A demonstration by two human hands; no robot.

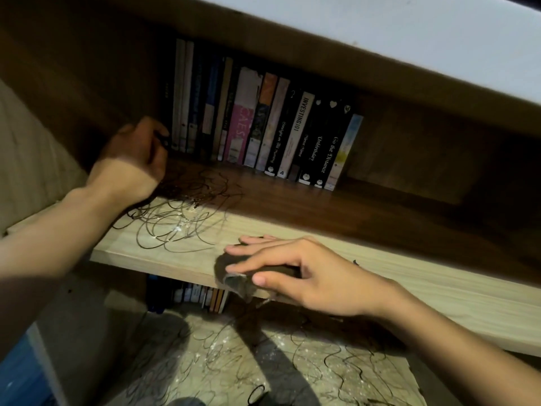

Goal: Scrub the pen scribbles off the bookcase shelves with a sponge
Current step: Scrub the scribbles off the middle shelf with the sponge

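Lying nearest, at the bottom of the view, the lower shelf (292,364), pale wood covered in looping pen scribbles (336,358) and white specks, with a short row of small books (202,297) standing at its back under the board above. Just above that, pressing down on the front edge of the middle shelf (439,291), the right hand (295,273), fingers stretched out nearly straight and spread over the dark sponge (234,276), thumb tucked against its near side; sponge bending over the shelf's lip, one corner hanging below the edge. Spreading to the left on that same board, a second tangle of dark scribbles (178,221), running from the lit front strip back into the shadow, well apart from the sponge. Reaching farther in on the left, the left hand (137,153), in shadow, fingers curled around a small dark object (164,142) too dim to identify, wrist resting over the back part of the scribbles. Standing farthest back against the dark rear panel, a long row of upright books (263,121), spines facing out, one reading "INVESTING 101", the row leaning slightly in this tilted view.
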